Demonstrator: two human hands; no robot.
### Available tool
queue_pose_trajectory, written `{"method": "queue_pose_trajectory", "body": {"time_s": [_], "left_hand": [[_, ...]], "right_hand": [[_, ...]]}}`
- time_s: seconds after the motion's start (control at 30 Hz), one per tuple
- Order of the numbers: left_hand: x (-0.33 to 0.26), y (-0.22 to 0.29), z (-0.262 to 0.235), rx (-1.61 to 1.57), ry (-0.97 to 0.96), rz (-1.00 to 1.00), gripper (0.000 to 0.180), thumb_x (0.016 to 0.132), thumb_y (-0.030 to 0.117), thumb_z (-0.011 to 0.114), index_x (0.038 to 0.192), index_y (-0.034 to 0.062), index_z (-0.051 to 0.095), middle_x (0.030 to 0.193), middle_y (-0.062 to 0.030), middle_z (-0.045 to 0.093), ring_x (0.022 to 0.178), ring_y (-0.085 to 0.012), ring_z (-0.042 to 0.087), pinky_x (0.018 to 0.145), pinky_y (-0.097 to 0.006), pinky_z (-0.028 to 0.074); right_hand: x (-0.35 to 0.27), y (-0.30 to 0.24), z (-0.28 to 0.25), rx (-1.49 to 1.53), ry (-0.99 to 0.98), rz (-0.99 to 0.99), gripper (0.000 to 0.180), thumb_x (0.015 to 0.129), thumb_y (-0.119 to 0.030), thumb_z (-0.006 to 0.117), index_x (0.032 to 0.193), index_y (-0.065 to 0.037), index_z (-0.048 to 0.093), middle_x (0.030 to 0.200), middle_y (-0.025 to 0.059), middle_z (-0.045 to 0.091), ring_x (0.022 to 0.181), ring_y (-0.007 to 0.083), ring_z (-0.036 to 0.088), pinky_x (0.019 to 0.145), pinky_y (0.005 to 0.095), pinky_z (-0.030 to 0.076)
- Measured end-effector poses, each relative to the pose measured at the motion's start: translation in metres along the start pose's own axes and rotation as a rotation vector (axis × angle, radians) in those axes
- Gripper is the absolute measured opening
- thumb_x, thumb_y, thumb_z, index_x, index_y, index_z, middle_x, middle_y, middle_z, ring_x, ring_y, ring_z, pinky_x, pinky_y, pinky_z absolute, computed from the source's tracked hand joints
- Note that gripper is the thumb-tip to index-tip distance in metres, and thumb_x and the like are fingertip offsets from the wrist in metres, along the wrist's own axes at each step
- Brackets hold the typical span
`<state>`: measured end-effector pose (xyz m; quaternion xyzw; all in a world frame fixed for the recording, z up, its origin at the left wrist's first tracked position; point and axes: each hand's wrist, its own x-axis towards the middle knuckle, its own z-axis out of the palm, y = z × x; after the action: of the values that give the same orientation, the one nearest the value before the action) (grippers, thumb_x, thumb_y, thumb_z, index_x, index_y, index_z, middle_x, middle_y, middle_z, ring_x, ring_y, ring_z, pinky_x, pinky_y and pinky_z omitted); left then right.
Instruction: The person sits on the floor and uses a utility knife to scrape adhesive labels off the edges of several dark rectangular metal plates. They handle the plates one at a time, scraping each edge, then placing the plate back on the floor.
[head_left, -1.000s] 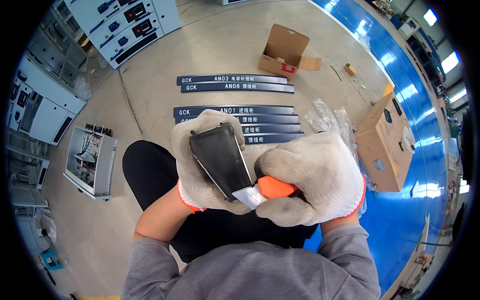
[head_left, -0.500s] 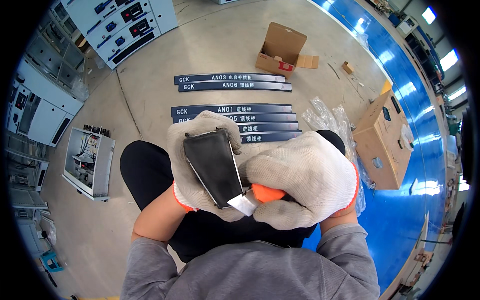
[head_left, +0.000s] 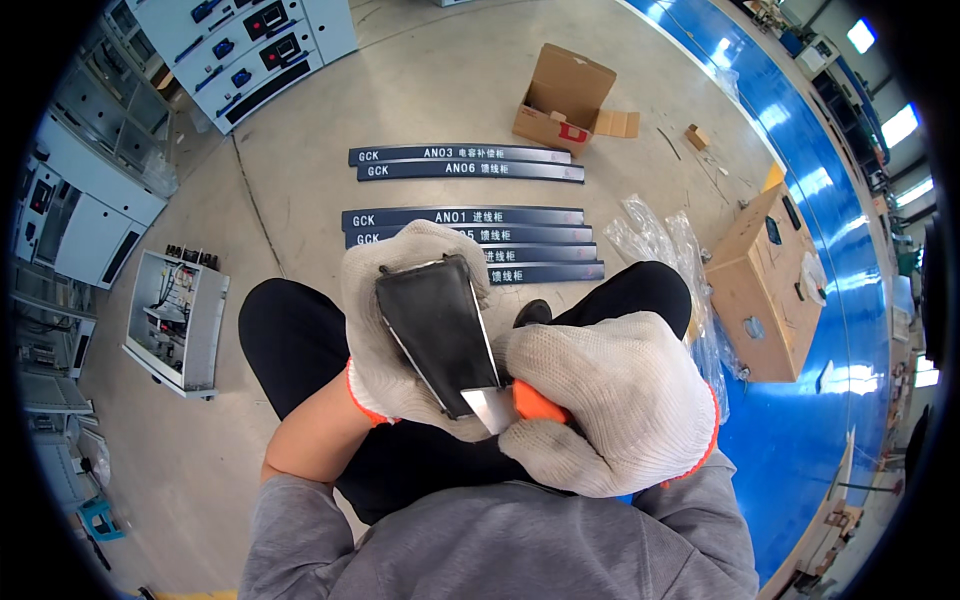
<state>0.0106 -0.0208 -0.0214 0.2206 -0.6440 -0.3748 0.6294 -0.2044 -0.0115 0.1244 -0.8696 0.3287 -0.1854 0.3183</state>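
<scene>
Gloved hands at the middle of the head view, raised over the person's lap, with bare concrete floor (head_left: 300, 200) lying open ahead of them and to their left. Left hand (head_left: 400, 330), in a white knit glove with an orange cuff, is curled shut around the back of a dark nameplate strip (head_left: 438, 325); its fingertips hook over the strip's far end. Right hand (head_left: 610, 400), gloved alike, is closed in a fist on the orange handle of a utility knife (head_left: 535, 402), with the pale blade at the strip's near end, touching its lower edge.

Long axis of the strip runs from the far end, away from the body, down and slightly rightward to the near end by the right fist; its dark face is turned up to the camera.

Both forearms come in from the lower edge, the left bare below a pushed-up grey sleeve (head_left: 480, 540), wrists close together.

Beyond the hands, further nameplate strips (head_left: 470, 215) lie flat and parallel on the floor. Farther off stands an open cardboard box (head_left: 565, 100). To the right of the hands are clear plastic bags (head_left: 660, 235) and a second cardboard box (head_left: 760, 290), at the edge of a blue floor strip (head_left: 800, 200). Left of the hands lies an opened electrical unit (head_left: 175, 320); grey switchgear cabinets (head_left: 240, 45) stand at the far left.
</scene>
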Motion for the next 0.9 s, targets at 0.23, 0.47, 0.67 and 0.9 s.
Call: {"method": "queue_pose_trajectory", "body": {"time_s": [0.23, 0.47, 0.67, 0.9], "left_hand": [[0.001, -0.001, 0.001, -0.01, -0.011, -0.005, 0.114, 0.048, 0.024, 0.107, 0.139, 0.0069, 0.04, 0.114, -0.0157, 0.059, 0.092, -0.0204, 0.063, 0.076, -0.034, 0.055], [0.0, 0.008, 0.001, 0.011, 0.073, -0.109, 0.112, 0.049, 0.023, 0.106, 0.138, 0.0068, 0.04, 0.113, -0.0151, 0.059, 0.091, -0.0197, 0.063, 0.076, -0.034, 0.055], [0.004, 0.016, -0.002, 0.028, 0.132, -0.195, 0.11, 0.05, 0.022, 0.106, 0.136, 0.0068, 0.04, 0.112, -0.0146, 0.059, 0.091, -0.019, 0.063, 0.075, -0.033, 0.054], [0.02, 0.014, -0.003, 0.1, 0.076, 0.009, 0.105, 0.052, 0.018, 0.104, 0.135, 0.0054, 0.04, 0.114, -0.0149, 0.06, 0.091, -0.0187, 0.063, 0.077, -0.033, 0.055]], "right_hand": [[-0.002, 0.002, -0.006, 0.059, -0.112, 0.021, 0.03, 0.073, -0.017, 0.081, 0.1, -0.005, 0.072, 0.073, 0.0121, 0.066, 0.066, 0.0351, 0.068, 0.06, 0.0399, 0.054], [0.014, 0.018, 0.019, 0.051, 0.238, -0.241, 0.027, 0.09, -0.031, 0.08, 0.086, -0.01, 0.063, 0.065, 0.0052, 0.059, 0.054, 0.0251, 0.062, 0.048, 0.0365, 0.047], [0.024, 0.027, 0.017, 0.192, 0.282, -0.191, 0.018, 0.085, -0.013, 0.067, 0.101, -0.004, 0.068, 0.075, 0.0093, 0.065, 0.06, 0.0233, 0.064, 0.057, 0.0346, 0.051], [0.028, 0.032, 0.011, 0.255, 0.416, -0.232, 0.033, 0.074, -0.006, 0.071, 0.107, -0.005, 0.075, 0.085, 0.0055, 0.07, 0.065, 0.0121, 0.062, 0.06, 0.0262, 0.048]]}}
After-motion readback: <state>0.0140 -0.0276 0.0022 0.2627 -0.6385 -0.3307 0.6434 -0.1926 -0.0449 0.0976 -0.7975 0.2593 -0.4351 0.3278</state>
